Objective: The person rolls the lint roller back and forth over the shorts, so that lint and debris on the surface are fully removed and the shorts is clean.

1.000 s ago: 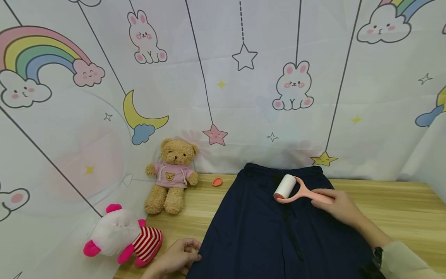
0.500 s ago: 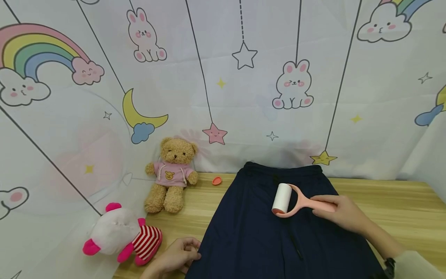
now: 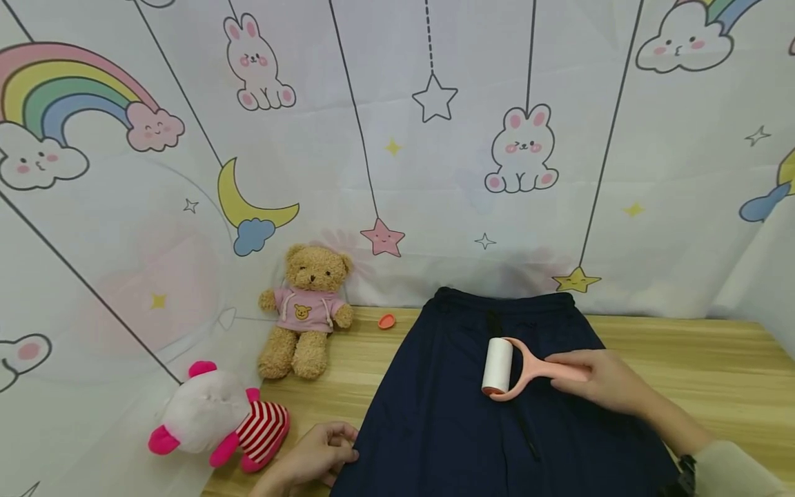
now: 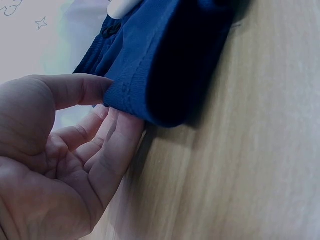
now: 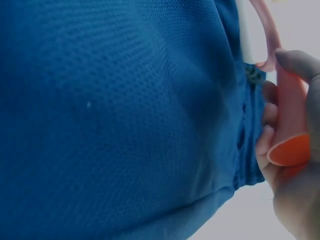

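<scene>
Dark blue drawstring shorts (image 3: 435,414) lie flat on the wooden table, waistband toward the back wall. My right hand (image 3: 611,383) grips the pink handle of a lint roller (image 3: 497,366). The roller's white roll sits on the upper middle of the shorts, just left of the drawstring. In the right wrist view, fingers and thumb wrap the hollow-ended handle (image 5: 290,107). At the left edge of the shorts is my left hand (image 3: 318,454). The left wrist view shows its thumb and fingers pinching the leg hem (image 4: 127,97).
A teddy bear (image 3: 308,345) in a pink top sits against the back wall. Left of my left hand lies a white and pink plush toy (image 3: 211,414) with striped clothing. A small orange oval piece (image 3: 386,322) rests near the wall. Wooden tabletop (image 3: 702,366) shows right of the shorts.
The lint roller has moved down the shorts, toward me and slightly left, its roll turning more upright in view. My right hand moved with it. The left hand stays at the hem.
</scene>
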Available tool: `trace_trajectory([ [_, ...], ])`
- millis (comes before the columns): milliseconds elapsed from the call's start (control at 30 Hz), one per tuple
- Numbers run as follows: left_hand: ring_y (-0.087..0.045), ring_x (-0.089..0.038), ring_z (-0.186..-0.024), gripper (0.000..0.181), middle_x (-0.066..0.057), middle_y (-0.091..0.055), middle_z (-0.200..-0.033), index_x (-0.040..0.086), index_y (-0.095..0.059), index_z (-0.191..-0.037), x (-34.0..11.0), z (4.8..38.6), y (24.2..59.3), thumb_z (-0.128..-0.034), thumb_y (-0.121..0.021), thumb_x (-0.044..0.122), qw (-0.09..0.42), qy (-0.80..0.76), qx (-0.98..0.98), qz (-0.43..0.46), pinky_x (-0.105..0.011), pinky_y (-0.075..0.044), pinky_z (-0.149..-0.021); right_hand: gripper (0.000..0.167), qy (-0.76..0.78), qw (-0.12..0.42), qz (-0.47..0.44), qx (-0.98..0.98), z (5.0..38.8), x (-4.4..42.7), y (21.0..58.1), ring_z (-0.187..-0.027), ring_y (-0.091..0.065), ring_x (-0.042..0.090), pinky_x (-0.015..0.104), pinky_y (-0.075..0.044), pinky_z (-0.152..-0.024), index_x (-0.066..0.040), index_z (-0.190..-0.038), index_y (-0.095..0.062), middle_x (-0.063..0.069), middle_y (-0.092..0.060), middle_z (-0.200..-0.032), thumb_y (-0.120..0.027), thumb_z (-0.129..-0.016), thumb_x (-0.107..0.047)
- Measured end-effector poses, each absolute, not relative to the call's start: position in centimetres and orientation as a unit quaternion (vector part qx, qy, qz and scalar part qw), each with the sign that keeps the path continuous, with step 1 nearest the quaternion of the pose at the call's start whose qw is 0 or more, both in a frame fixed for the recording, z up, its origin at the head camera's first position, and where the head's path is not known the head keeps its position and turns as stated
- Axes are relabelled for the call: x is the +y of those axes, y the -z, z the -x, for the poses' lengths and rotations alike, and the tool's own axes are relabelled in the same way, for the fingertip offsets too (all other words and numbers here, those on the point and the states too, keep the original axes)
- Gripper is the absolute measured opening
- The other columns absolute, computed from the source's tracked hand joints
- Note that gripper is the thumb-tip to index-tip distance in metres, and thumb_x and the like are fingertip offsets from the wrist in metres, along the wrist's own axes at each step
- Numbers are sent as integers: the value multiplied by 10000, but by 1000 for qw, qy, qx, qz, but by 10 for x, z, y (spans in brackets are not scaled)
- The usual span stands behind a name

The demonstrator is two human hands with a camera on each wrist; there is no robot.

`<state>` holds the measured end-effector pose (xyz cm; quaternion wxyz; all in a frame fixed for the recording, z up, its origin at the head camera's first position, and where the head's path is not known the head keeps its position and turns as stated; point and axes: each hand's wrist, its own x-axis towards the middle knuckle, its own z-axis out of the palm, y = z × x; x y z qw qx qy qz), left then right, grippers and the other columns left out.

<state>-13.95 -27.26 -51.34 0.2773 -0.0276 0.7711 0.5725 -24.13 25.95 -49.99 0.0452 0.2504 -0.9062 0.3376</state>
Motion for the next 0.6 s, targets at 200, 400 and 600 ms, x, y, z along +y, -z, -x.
trace_trajectory([
  [200, -655, -159, -664, 217, -39, -670, -821, 10, -655, -1143, -272, 140, 513, -931, -680, 48, 275, -568, 775, 24, -282, -534, -535, 372, -337, 27, -233, -912, 238, 272, 496, -803, -607, 36, 298, -494, -661, -215, -1250, -766, -75, -739, -1079, -788, -927, -399],
  [400, -657, -160, -668, 225, -44, -671, -832, 6, -649, -1150, -272, 141, 512, -932, -679, 54, 275, -562, 780, 21, -287, -539, -537, 388, -347, 19, -220, -912, 231, 290, 496, -807, -623, 35, 297, -496, -644, -179, -1278, -748, -57, -742, -1084, -772, -945, -377],
  [600, -657, -164, -670, 230, -47, -673, -831, 1, -647, -1159, -274, 141, 513, -937, -674, 54, 277, -560, 781, 17, -298, -551, -549, 380, -361, 23, -206, -909, 223, 309, 498, -841, -643, 35, 292, -504, -656, -128, -1290, -740, -4, -754, -1102, -768, -957, -307],
])
